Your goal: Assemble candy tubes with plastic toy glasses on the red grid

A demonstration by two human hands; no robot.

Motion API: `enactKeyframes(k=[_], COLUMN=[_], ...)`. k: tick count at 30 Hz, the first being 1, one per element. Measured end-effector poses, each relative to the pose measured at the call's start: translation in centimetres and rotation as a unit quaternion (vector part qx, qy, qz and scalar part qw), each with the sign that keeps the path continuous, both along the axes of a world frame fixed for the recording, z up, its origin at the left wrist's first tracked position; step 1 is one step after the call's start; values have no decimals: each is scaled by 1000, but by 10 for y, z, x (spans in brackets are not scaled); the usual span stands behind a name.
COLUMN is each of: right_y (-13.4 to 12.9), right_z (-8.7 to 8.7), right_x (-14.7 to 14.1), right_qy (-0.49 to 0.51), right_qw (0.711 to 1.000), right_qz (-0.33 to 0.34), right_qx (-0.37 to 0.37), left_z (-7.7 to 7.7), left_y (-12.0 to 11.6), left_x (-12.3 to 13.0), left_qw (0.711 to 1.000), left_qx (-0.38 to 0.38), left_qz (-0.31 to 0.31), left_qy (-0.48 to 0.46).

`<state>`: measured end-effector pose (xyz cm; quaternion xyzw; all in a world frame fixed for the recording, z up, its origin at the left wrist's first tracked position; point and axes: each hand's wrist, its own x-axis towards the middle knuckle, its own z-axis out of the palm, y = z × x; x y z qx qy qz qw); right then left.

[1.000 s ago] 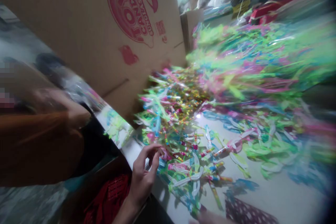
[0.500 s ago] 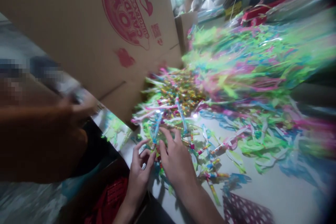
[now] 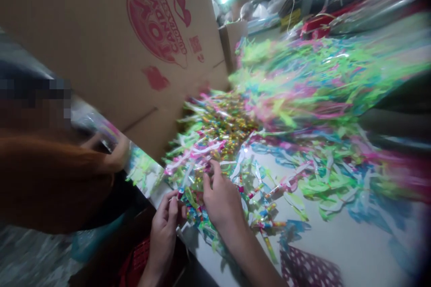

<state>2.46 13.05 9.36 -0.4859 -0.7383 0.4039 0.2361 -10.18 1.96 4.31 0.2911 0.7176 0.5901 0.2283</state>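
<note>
My left hand [image 3: 165, 222] is at the near edge of the table, thumb and fingers pinched on a small candy tube with a dark pink end [image 3: 181, 194]. Most of that tube is hidden by the fingers. My right hand [image 3: 222, 197] reaches over the heap, its thumb and forefinger slightly apart and curved beside pink and white plastic toy glasses [image 3: 208, 147]. Between and below the hands lie several candy-filled tubes and green and blue plastic pieces. More candy tubes [image 3: 269, 210] are scattered right of my right hand.
A large printed cardboard box [image 3: 94, 45] stands at the left back. Behind the hands rises a heap of candy-filled tubes [image 3: 235, 116]; a big pile of green, pink and blue plastic pieces [image 3: 323, 71] spreads right. Another person's orange-brown sleeve [image 3: 54, 184] is at left. A red basket [image 3: 139, 251] sits below.
My hands have moved apart: the left went down and left with its small piece, the right shifted slightly left over the heap. The other person's hand at left now holds something shiny.
</note>
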Motion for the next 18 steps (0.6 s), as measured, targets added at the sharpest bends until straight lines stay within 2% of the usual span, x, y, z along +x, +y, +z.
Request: enactKeyframes(k=[5,8,14,16,18], right_y=[-4,-5,-10,-20,-35], right_z=[4,4,15,21,25], right_x=[2,0,10,20,33], right_qy=[-109,-155,-136,-118,-72], right_qw=[991,982,984,985,984], right_qz=[-7,4,-7,-15,-31], right_qx=[79,110,118,122,158], left_z=[-2,-5,-7,-6,-3], left_y=[-5,-4,3,6,8], left_x=[-8,-10,-7,-4,0], left_qw=[993,989,990,990,990], left_qx=[68,92,94,98,107], left_qz=[88,107,92,85,77], left_qy=[-43,-47,-53,-51,-52])
